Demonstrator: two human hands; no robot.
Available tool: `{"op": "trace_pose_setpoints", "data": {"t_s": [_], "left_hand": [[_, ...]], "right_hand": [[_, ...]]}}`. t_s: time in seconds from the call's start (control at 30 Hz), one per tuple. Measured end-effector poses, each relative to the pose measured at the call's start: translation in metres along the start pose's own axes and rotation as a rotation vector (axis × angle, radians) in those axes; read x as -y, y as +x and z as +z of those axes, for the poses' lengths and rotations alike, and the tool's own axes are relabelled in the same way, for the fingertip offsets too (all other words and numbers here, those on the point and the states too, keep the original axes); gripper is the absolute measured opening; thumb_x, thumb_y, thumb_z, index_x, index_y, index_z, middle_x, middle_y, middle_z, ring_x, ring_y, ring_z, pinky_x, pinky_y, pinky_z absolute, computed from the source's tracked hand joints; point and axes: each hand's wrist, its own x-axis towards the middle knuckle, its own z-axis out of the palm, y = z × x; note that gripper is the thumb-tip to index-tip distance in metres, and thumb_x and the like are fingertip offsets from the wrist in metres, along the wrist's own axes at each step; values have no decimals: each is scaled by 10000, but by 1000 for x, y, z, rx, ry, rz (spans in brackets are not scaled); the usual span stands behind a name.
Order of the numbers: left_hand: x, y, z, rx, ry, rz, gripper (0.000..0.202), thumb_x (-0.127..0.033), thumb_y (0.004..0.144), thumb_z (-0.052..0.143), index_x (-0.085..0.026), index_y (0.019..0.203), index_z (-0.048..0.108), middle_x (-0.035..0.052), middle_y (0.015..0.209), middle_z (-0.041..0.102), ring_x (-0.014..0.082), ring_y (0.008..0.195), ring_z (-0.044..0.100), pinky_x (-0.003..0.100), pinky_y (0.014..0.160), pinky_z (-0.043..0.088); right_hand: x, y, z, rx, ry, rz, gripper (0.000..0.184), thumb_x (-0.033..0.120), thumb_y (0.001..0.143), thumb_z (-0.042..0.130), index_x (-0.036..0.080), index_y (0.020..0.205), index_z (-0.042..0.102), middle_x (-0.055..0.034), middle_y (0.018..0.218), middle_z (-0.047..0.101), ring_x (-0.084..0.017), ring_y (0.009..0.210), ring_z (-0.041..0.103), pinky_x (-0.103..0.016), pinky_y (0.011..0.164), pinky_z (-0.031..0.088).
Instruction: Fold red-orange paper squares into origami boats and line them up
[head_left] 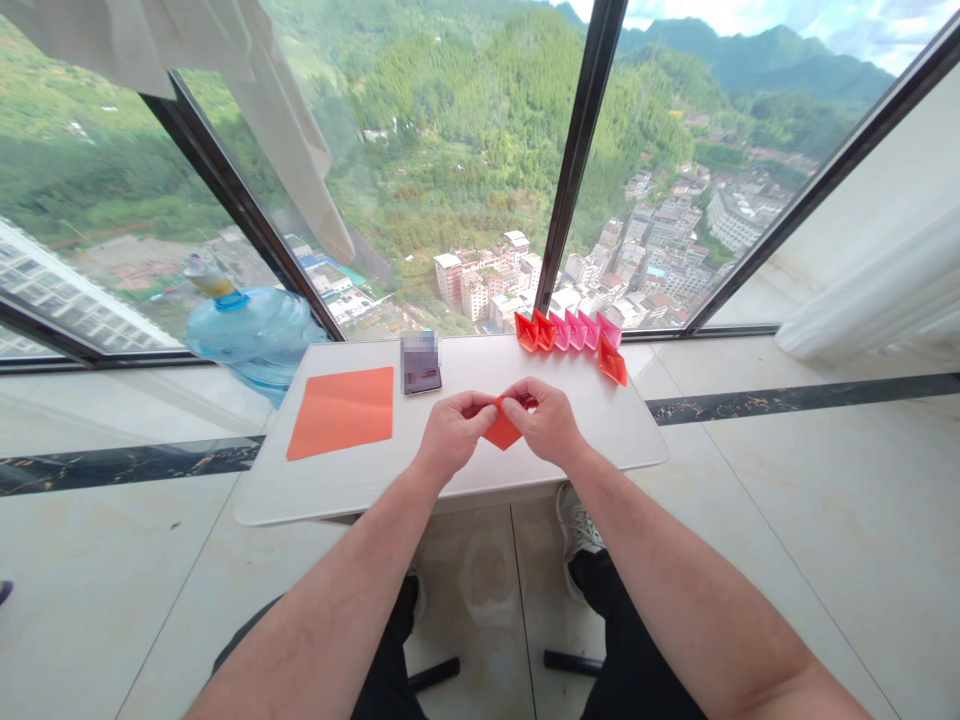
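Both my hands hold a small folded orange paper (pixel 502 430) just above the white table (pixel 360 485). My left hand (pixel 452 433) pinches its left edge with fingers closed. My right hand (pixel 546 421) grips its top right corner, fingers curled over it. A flat stack of orange paper sheets (pixel 343 411) lies on the table to the left of my hands. A row of several finished folded paper pieces, orange and pink (pixel 570 332), stands along the table's far right edge, with one more orange piece (pixel 612 362) beside it.
A phone (pixel 421 363) lies at the table's far middle. A blue water jug (pixel 251 335) stands on the floor behind the table's left corner, by the large windows (pixel 465 150). White curtains (pixel 877 290) hang at the right. My legs and shoes are under the table.
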Motion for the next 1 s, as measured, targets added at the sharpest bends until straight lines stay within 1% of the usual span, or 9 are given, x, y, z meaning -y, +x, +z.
{"op": "trace_pose_setpoints", "data": {"t_s": [0.23,0.37,0.47,0.63,0.77,0.83,1.0], "left_hand": [[-5,-3,3,-20,-4,-5,193,-350,704,749,-178,791,758,34,775,739,200,747,657,310,711,502],[-5,-3,3,-21,5,14,219,-388,706,762,-178,768,752,35,767,736,194,732,646,306,697,498],[-3,-1,2,-28,37,37,221,-399,714,756,-180,739,748,29,735,723,186,706,633,297,674,487],[2,0,-2,18,108,75,229,-404,738,739,-176,754,750,30,732,724,174,685,622,277,643,465],[3,0,-4,31,176,99,221,-393,758,714,-175,768,751,26,734,728,169,688,625,267,638,464],[3,0,-4,28,197,103,223,-393,762,712,-174,770,754,26,738,731,167,693,626,266,642,467],[2,1,-4,35,176,97,244,-416,751,737,-176,780,766,31,749,743,173,702,639,274,656,482]], "right_hand": [[0,0,0,8,19,1,105,286,771,613,202,791,672,-9,761,701,-156,714,619,-297,706,508],[0,0,0,9,23,5,110,296,781,603,204,791,662,-5,753,690,-154,713,614,-298,710,506],[-2,1,-1,32,43,20,91,283,758,617,200,780,647,-5,752,679,-154,713,608,-298,702,500],[-4,2,-4,83,85,43,231,320,724,697,184,910,689,-13,808,693,-151,721,610,-292,685,494],[-4,3,-6,100,80,41,141,305,740,694,176,793,711,-22,757,705,-151,686,605,-291,660,488],[-4,3,-7,104,89,44,126,295,741,698,176,780,717,-23,746,708,-156,687,610,-293,658,490],[-8,5,-10,114,130,62,208,314,734,731,182,895,745,-31,799,731,-167,717,639,-300,673,508]]}}
